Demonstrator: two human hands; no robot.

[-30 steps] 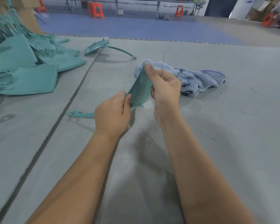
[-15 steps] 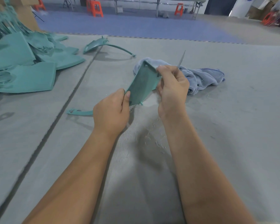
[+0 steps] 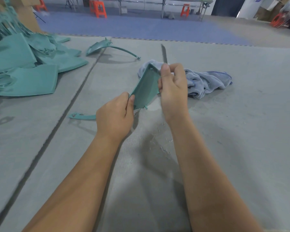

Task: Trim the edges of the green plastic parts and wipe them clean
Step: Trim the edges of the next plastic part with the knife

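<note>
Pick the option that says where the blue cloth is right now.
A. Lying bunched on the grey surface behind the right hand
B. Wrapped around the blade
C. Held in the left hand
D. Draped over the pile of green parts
A: the blue cloth lies crumpled on the grey surface just beyond the right hand, which grips a thin blade, while the left hand pinches the green part.

Head view, forward-down, close over forearms

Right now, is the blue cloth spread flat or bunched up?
Bunched up. The blue cloth lies in a crumpled heap with folds and ridges on the grey mat, just beyond the right hand, not smoothed out.
</note>
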